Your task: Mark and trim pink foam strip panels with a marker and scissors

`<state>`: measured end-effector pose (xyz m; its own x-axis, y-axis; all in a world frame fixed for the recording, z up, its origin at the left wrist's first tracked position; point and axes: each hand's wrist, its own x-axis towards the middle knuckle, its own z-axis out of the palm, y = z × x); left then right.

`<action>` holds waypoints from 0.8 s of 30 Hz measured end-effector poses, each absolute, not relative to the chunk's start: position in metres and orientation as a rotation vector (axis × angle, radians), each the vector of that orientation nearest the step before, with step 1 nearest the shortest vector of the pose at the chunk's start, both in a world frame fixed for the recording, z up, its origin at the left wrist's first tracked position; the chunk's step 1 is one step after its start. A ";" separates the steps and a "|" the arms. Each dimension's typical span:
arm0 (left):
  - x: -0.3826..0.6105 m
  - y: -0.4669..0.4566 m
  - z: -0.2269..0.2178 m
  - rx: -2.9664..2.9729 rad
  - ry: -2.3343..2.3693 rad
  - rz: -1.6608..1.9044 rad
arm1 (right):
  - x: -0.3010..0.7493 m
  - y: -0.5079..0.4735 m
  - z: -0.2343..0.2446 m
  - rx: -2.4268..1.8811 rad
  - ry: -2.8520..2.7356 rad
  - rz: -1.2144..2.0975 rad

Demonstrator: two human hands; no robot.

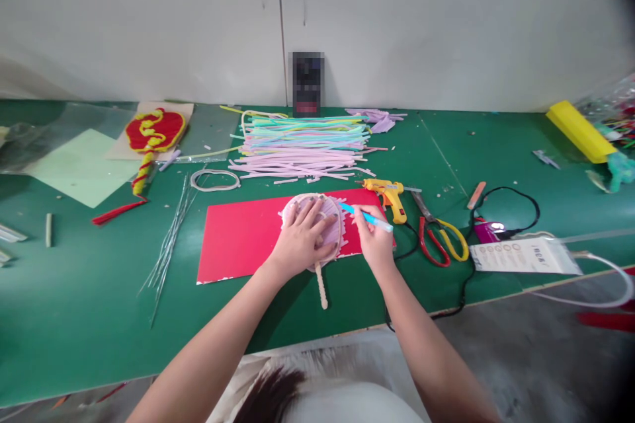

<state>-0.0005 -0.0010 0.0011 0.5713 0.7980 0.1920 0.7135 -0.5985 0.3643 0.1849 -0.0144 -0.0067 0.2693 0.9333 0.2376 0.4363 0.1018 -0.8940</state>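
Note:
My left hand point(300, 239) lies flat with fingers spread across a round, pale purple fan point(333, 232), pressing it on a red sheet point(233, 234). The fan's beige handle point(321, 287) points toward me, over the green table. Its right edge is ragged, with purple strip ends sticking out beyond the rim. In my right hand point(373, 244), closed in a writing grip, is a slim light blue pen-like tool point(378, 221). The tool's tip is at the fan's upper right edge; whether it touches cannot be made out. My left palm hides part of the fan.
Pastel pipe cleaners point(302, 145) lie in a pile behind the sheet. To the right are a yellow glue gun point(389, 195), scissors point(439, 234), a black cable and a white packet point(526, 256). At left lie thin wires point(171, 238), an oval ring point(215, 180) and a red-yellow fan point(156, 130).

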 end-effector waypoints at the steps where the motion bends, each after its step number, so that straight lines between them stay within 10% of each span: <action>1: 0.000 -0.001 0.002 2.557 1.256 0.496 | 0.184 -0.012 -0.006 -1.490 -1.354 0.609; 24: -0.001 -0.001 0.002 2.557 1.252 0.479 | 0.180 -0.041 0.001 -1.486 -1.572 0.297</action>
<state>-0.0006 -0.0013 0.0021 0.5755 0.7978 0.1798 0.7142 -0.5974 0.3648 0.1803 -0.0406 0.0014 0.1544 0.8829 0.4434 0.6608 0.2414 -0.7107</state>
